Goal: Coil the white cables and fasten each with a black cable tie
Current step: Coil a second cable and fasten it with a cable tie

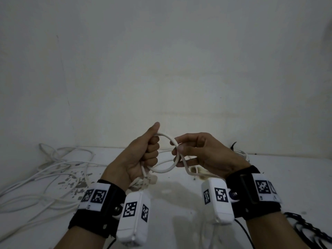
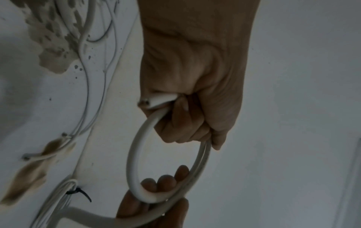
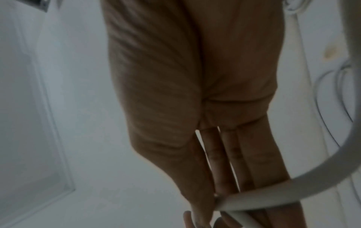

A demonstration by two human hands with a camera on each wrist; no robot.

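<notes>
A thick white cable forms one round loop in the air between my hands, above the white table. My left hand grips the loop's left side in a fist, thumb up; the cable's cut end sticks out of the fist. My right hand pinches the loop's right side where the strands cross, thumb in front, long fingers behind. From that pinch the cable tail drops toward the table. In the right wrist view the cable crosses my straight fingers.
A tangle of loose white cables covers the table's left side, over stained patches. A coiled bundle with a black tie lies behind my right hand. Black cable ties lie at the front right. A white wall rises behind.
</notes>
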